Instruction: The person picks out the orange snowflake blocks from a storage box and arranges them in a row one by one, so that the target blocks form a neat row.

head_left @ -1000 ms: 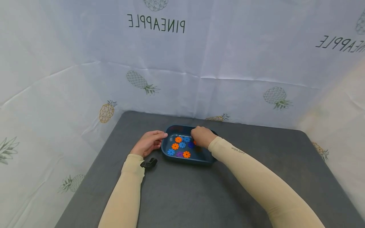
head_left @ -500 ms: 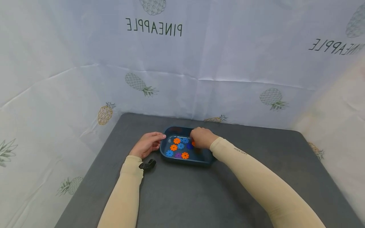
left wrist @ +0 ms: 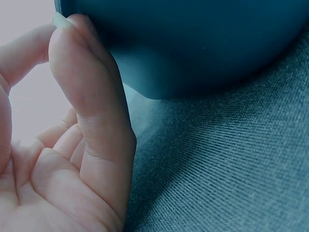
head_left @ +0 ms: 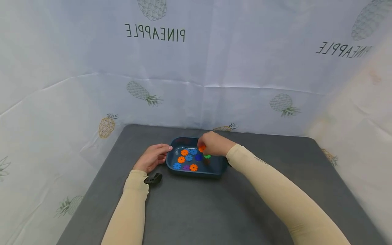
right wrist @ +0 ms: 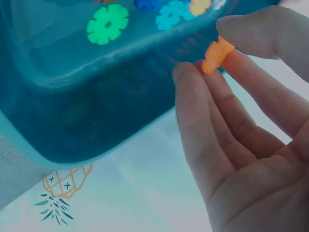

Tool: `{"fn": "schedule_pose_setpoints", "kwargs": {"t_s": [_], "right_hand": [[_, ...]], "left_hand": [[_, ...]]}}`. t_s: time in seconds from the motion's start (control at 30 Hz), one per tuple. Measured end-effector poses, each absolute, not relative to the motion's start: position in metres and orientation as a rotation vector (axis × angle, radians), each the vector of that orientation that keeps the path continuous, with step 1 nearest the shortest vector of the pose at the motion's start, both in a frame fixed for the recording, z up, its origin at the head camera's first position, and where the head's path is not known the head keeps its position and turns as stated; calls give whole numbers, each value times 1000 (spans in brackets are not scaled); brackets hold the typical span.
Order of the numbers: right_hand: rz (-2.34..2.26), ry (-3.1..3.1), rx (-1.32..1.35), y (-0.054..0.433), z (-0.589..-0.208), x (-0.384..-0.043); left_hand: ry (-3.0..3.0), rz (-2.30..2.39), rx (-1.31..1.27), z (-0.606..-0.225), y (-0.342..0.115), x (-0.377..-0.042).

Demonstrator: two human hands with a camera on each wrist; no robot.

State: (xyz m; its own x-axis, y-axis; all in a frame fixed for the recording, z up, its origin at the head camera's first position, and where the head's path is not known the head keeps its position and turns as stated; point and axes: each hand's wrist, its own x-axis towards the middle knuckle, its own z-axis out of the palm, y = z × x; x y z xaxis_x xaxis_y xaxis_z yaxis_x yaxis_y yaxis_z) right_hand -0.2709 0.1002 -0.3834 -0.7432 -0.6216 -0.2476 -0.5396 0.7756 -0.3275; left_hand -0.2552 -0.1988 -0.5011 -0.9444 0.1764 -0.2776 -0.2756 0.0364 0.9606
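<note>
Over the crosswise tray (head_left: 216, 165), an orange disc (right wrist: 218, 54) tilts.

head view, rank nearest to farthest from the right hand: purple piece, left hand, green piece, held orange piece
1. Orange piece: pinched in the right hand
2. Green piece: in the tray, by that hand
3. Purple piece: tray's near side
4. Left hand: at the tray's left end

Dk-blue tray (head_left: 196, 174); org disc (right wrist: 218, 55); wht cloth (head_left: 235, 61), pineapple ptn.
</note>
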Motion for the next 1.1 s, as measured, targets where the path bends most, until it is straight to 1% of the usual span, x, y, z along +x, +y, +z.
{"fn": "schedule_pose_setpoints", "kwargs": {"t_s": [0.3, 0.6, 0.83, 1.1], "right_hand": [[-599, 2622, -841, 118, -379, -265], [-994, 2637, -670, 161, -391, -253], [-1267, 2639, -505, 211, -413, -241], [-1360, 2694, -278, 268, -449, -228]], "left_hand": [[2022, 1963, -104, -503, -198, -256], [2028, 1954, -123, -502, -195, -255], [2021, 1952, -136, -502, -193, -255], [2031, 1939, -129, -500, -192, -255]]}}
